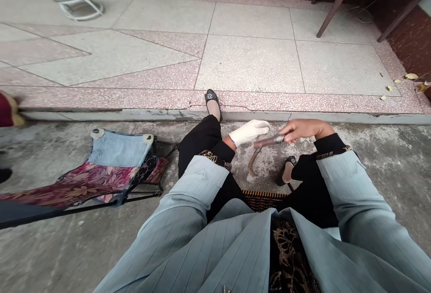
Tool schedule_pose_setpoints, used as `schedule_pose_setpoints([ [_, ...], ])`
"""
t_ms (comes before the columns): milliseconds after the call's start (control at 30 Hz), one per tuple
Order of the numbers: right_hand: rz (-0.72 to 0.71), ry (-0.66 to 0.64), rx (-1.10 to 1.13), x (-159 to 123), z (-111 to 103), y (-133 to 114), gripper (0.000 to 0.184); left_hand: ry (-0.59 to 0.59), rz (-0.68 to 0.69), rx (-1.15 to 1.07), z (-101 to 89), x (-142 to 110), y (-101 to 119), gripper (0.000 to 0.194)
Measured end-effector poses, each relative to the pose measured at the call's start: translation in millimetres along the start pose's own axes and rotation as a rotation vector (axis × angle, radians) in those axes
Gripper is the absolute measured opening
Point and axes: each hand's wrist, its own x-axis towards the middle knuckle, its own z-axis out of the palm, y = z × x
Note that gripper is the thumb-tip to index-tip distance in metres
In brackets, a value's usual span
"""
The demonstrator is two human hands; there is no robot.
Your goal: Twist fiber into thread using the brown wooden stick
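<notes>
My right hand (305,129), bare, is closed around one end of a reddish-brown tool (267,142) with a grey wrapped or banded part near the fingers. The tool is partly blurred. Below its left end hangs a curved, brown, hook-like piece (252,163); I cannot tell whether the two are joined. My left hand (249,132) wears a white glove and sits just above the tool's left end. Its fingers are together and bent; what they hold, if anything, is hidden. Both hands are out in front of my knees, above the concrete ground (235,167).
A low folding chair (114,149) with patterned fabric stands to the left. Ahead runs a raised tiled step (249,64), my left shoe (212,97) at its edge. A white stool (79,3) stands at far left, wooden legs (338,3) at far right. Wicker (264,199) shows beneath me.
</notes>
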Motion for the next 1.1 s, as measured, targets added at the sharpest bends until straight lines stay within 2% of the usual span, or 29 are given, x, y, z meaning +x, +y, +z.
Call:
schedule_pose_setpoints([
  [167, -0.243, 0.691, 0.390, -17.1, -8.6, 3.2, 0.034, -0.027, 0.015, -0.127, 9.7, -1.4, 7.7, 0.038],
  [233, -0.264, 0.876, 0.494, -14.5, -10.9, 7.4, 0.033, -0.027, 0.004, -0.134, 11.5, -1.5, 10.5, 0.038],
  [300, -0.224, 0.967, 0.505, -8.6, -12.5, 11.3, 0.032, -0.064, -0.019, -0.150, 11.5, -1.9, 12.3, 0.038],
  [367, -0.128, 1.006, 0.425, -1.4, -13.6, 14.2, 0.027, -0.129, -0.042, -0.166, 10.8, -2.9, 13.2, 0.038],
  [467, 0.122, 1.027, 0.080, 8.1, -13.7, 16.1, 0.020, -0.201, -0.054, -0.177, 9.7, -4.9, 14.0, 0.038],
  [533, 0.296, 0.982, -0.240, 13.0, -11.9, 15.2, 0.023, -0.228, -0.054, -0.177, 9.2, -6.0, 14.0, 0.040],
  [633, 0.443, 0.796, -0.575, 18.8, -6.3, 11.0, 0.029, -0.251, -0.059, -0.165, 8.7, -7.1, 12.0, 0.040],
  [833, 0.576, 0.211, -0.749, 26.2, 8.1, 5.6, 0.021, -0.157, -0.046, -0.055, 7.0, -4.4, 0.3, 0.031],
  [900, 0.543, 0.046, -0.674, 25.9, 10.9, 6.4, 0.018, -0.137, -0.049, -0.023, 4.0, -1.6, -2.9, 0.029],
  [967, 0.448, -0.065, -0.482, 22.0, 11.2, 6.5, 0.019, -0.130, -0.056, -0.011, -0.5, 1.1, -4.7, 0.030],
  [1033, 0.263, -0.133, -0.252, 13.9, 8.9, 4.5, 0.029, -0.125, -0.062, -0.010, -5.3, 2.8, -5.7, 0.033],
  [1100, 0.050, -0.106, -0.075, 3.4, 5.4, 1.1, 0.041, -0.126, -0.060, -0.015, -8.3, 2.8, -6.6, 0.037],
])
